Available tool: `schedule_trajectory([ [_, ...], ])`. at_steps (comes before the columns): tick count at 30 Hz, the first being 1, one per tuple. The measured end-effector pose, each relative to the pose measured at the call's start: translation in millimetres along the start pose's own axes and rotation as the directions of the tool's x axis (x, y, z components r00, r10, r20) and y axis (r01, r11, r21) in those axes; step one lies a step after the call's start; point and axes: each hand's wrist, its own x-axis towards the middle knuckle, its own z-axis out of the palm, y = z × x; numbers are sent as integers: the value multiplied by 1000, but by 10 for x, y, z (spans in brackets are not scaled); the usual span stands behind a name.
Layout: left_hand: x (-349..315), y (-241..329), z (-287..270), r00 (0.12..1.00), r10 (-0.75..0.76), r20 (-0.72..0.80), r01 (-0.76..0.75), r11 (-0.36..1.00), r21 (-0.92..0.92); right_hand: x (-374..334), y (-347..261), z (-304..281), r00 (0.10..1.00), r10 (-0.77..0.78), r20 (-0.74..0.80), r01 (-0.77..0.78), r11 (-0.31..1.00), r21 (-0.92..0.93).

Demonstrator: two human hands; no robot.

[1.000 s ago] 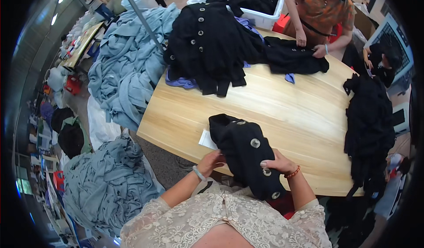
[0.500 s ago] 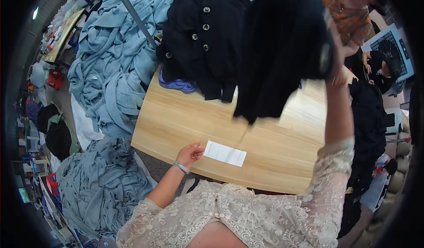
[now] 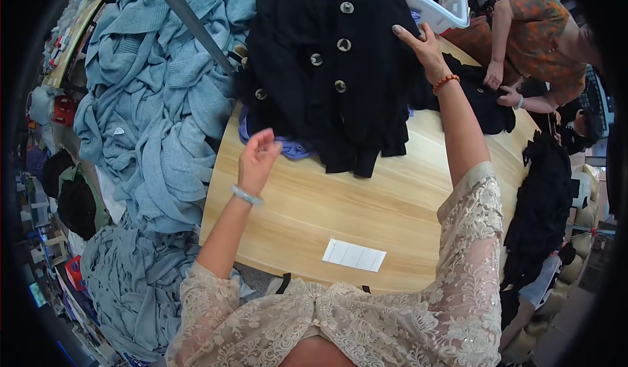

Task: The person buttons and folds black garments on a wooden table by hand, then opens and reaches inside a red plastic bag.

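Observation:
A black knit cardigan (image 3: 376,59) with large buttons lies at the far side of the wooden table (image 3: 294,216), its lower edges hanging toward me. My right hand (image 3: 425,48) is at the cardigan's right edge, thumb and fingers apart, nothing gripped in them. Short of the cardigan's lower left edge, my left hand (image 3: 257,161) is raised over the table with loosely bent fingers and holds nothing. Some purple-blue cloth (image 3: 291,148) peeks out beneath the black knitwear. Close to me, a white paper strip (image 3: 354,255) rests flat on the tabletop.
Light blue knitwear (image 3: 157,105) is heaped at the left, beside a slanting grey pole (image 3: 190,20). Below it sits a grey-blue pile (image 3: 134,285). A light blue basket (image 3: 448,7) stands far right. There, a co-worker (image 3: 540,53) handles black cloth (image 3: 487,102). More black garments (image 3: 540,203) hang at right.
The black garment my right hand was swinging through the air now lies on the far pile, and that hand has opened. My left hand has moved up and away from the paper strip.

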Motion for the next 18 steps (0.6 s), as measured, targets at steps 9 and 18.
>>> schedule_trajectory([
  [9, 1244, 484, 595, 908, 339, -248, -162, 828, 537, 512, -270, 394, 980, -195, -50, 192, 979, -63],
  [18, 1201, 779, 1442, 935, 349, 60, -341, 843, 417, 467, -166, 389, 956, -293, -14, 274, 911, -309],
])
